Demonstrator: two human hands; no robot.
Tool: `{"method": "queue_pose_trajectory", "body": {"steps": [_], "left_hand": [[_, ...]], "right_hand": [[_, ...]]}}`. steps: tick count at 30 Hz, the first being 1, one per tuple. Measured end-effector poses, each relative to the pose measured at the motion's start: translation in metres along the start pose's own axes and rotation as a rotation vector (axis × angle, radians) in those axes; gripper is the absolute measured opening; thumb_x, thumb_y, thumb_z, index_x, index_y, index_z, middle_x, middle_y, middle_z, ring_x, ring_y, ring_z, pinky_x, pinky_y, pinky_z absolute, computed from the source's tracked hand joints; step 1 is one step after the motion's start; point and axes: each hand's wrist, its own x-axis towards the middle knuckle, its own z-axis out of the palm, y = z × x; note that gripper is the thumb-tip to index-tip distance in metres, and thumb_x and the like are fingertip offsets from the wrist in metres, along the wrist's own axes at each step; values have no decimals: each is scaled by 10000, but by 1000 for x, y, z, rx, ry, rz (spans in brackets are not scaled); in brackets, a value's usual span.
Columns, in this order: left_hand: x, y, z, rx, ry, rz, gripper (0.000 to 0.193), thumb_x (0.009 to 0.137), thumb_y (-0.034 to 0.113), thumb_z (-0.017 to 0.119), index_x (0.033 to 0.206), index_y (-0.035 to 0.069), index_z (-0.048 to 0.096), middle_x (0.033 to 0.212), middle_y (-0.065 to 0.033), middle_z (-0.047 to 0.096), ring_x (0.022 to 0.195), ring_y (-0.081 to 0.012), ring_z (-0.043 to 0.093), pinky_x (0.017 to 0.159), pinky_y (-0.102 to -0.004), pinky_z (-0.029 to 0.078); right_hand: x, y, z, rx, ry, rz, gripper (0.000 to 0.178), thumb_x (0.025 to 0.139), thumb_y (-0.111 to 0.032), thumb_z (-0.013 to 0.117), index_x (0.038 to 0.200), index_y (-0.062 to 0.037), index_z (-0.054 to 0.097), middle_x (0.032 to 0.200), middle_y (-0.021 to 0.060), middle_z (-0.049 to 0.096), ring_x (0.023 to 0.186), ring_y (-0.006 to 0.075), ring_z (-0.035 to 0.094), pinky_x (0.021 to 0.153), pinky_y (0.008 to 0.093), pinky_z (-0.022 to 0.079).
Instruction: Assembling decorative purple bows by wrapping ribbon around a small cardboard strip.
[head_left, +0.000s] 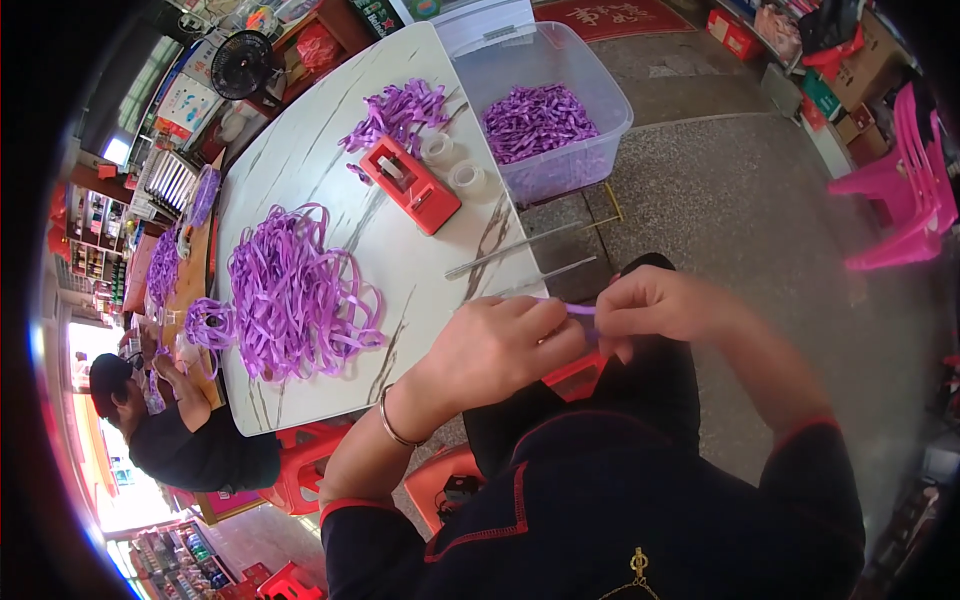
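A purple ribbon runs between my two hands, just past the near right edge of the marble-patterned table. My left hand, a bangle on its wrist, has its fingers closed round one part of it. My right hand pinches the ribbon with thumb and fingers; the fingertips partly hide it. A big heap of purple ribbon strips lies left of my hands. Beyond it are a smaller purple bunch, a red tape dispenser and two rolls of clear tape.
A clear plastic tub with folded purple pieces stands at the table's far right. Thin rods stick out over the edge. At the left, a co-worker sits at a wooden table with more ribbon. Pink chairs stand far right.
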Motion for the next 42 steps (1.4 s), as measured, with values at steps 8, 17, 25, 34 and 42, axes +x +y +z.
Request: {"method": "queue_pose_trajectory", "body": {"steps": [8,17,25,34,42], "left_hand": [[-11,10,47,-2184,51,-872,249,912,211,466,723,57,516,627,-27,541,576,-119,552,473,-191,373],[-12,-11,79,-1568,-140,-764,204,905,160,509,985,-5,600,840,-69,623,783,-128,588,713,-237,464],[-17,-58,101,-675,417,-771,180,851,86,566,1001,-12,587,911,-86,610,847,-151,577,740,-259,456],[-6,-72,125,-712,372,-844,152,833,87,584,956,10,626,792,-66,568,725,-112,565,641,-242,443],[3,-75,134,-497,333,-820,131,738,175,687,791,56,692,684,-75,557,643,-172,568,592,-288,450]], "right_hand": [[5,8,2,-1224,469,-927,122,749,-179,658,765,-70,606,737,17,610,685,155,585,701,307,449],[-3,32,-22,-506,281,-115,170,784,-171,601,708,-23,638,603,46,623,538,123,591,513,252,439],[53,85,-60,-475,941,-215,184,832,-179,569,812,-10,638,664,47,639,612,98,598,566,234,443],[94,128,-47,-123,810,-407,142,866,-116,550,850,6,620,727,29,619,687,84,575,657,220,453],[102,130,-35,-75,855,-409,110,845,-79,572,868,15,623,726,19,620,684,71,568,624,206,438]]}}
